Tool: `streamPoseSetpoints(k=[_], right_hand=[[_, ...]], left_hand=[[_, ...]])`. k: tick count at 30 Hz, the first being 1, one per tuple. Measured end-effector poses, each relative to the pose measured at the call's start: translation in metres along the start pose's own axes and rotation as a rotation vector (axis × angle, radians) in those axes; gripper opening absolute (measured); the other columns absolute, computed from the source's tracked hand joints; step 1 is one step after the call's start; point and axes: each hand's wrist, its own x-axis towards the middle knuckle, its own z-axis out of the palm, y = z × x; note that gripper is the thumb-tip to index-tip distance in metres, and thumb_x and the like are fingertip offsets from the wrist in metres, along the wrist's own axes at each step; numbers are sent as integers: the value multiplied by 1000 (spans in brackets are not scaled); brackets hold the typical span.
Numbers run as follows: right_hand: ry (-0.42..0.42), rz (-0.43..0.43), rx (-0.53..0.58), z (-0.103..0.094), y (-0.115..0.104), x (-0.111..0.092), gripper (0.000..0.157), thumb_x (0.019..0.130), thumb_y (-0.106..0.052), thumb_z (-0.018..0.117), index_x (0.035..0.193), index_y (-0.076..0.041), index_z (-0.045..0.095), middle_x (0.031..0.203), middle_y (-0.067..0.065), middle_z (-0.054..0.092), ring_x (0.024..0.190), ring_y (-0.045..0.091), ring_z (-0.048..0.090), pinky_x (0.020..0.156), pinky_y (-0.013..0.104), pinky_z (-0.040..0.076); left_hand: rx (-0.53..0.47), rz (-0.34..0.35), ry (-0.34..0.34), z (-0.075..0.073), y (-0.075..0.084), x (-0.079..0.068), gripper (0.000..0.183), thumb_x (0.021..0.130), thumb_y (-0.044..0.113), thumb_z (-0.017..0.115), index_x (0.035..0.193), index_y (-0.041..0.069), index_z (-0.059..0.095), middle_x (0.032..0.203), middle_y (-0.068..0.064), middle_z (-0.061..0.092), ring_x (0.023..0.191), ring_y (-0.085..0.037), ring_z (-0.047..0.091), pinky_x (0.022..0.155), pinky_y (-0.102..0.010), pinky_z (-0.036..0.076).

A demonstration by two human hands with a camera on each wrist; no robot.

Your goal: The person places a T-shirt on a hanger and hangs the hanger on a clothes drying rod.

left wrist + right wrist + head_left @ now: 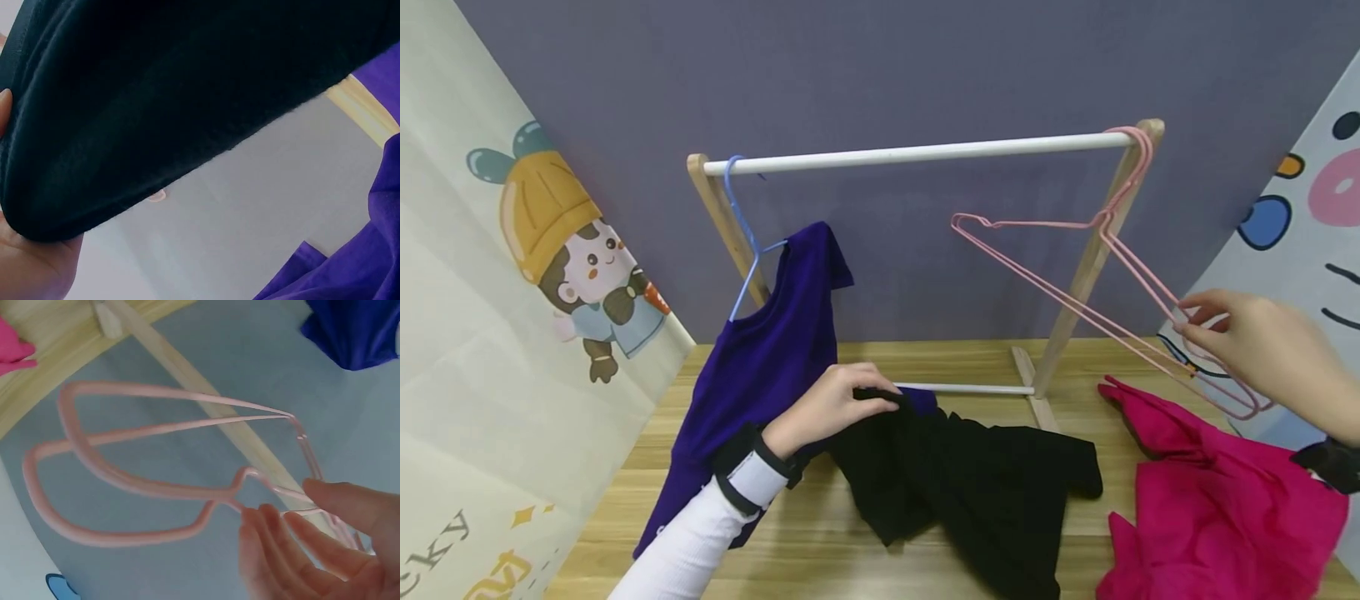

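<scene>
- Left hand [831,406] pinches the black garment [1000,475]; I'd hold its edge slack.
- Right hand [1273,343], fingers curled round pink hangers [1107,218]: I'd separate one gently.

Rack [917,153] stands on the table [820,542] across frame centre, before the back wall [865,75]; single hanger [746,227] with hung garment [752,367] at the rail's left end, paired hangers [1107,218] at its right end. Middle garment [985,475] at lower centre, its upper-left edge in the left hand [831,404]. Third garment [1225,500] on the table, lower right, below the right hand [1262,337].
</scene>
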Motion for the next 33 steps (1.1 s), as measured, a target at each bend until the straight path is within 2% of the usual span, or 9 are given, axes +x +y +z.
streamPoseSetpoints(k=[4, 9, 13, 18, 21, 24, 28, 33], right_hand=[[-82, -10, 29, -1, 4, 11, 28, 78, -8, 62, 96, 12, 53, 75, 32, 57, 55, 30, 54, 40, 39, 49], [-244, -5, 194, -2, 13, 26, 30, 82, -6, 58, 102, 14, 49, 76, 30, 59, 54, 22, 56, 45, 36, 52], [-322, 12, 327, -2, 14, 38, 31, 83, -4, 56, 107, 14, 46, 78, 22, 62, 60, 19, 57, 51, 32, 54], [-344, 41, 402, -2, 11, 49, 33, 86, -12, 55, 109, 11, 48, 80, 15, 63, 67, 21, 58, 57, 34, 55], [-342, 73, 412, -2, 8, 54, 32, 85, -18, 56, 105, 9, 53, 81, 12, 64, 70, 21, 59, 58, 36, 55], [-352, 90, 419, -3, 3, 60, 36, 86, -22, 56, 107, 7, 52, 81, 11, 64, 70, 21, 59, 58, 34, 54], [-340, 63, 429, -2, -7, 69, 35, 91, -21, 47, 112, 6, 46, 75, 10, 61, 66, 22, 59, 53, 29, 53], [-297, 63, 428, 0, -18, 73, 34, 96, -22, 33, 109, 7, 45, 67, 9, 46, 58, 20, 51, 50, 25, 49]], left_hand=[[8, 6, -17, 0, 2, 1, 12, 77, 13, 66, 89, 15, 66, 79, 3, 62, 72, -5, 53, 61, -28, 48], [4, 1, -46, 0, 3, 1, 12, 79, 14, 65, 90, 15, 66, 79, 3, 62, 73, -5, 54, 62, -27, 47], [8, -2, -55, -1, 4, 1, 12, 79, 16, 64, 91, 16, 65, 80, 3, 62, 73, -5, 53, 62, -28, 47], [7, -9, -68, -1, 4, 1, 12, 80, 16, 64, 92, 15, 65, 80, 3, 62, 72, -5, 53, 62, -27, 47], [6, -13, -78, 0, 4, 1, 12, 80, 16, 63, 92, 15, 65, 81, 3, 62, 72, -5, 53, 62, -27, 47], [9, -18, -79, 0, 4, 0, 12, 80, 16, 63, 92, 15, 65, 80, 3, 62, 71, -5, 52, 61, -27, 47], [15, -27, -83, 1, 3, 0, 12, 80, 16, 64, 91, 16, 65, 81, 4, 62, 72, -5, 53, 62, -27, 47], [21, -36, -90, 1, 4, 0, 12, 80, 17, 64, 92, 15, 65, 81, 4, 62, 73, -4, 53, 63, -27, 48]])
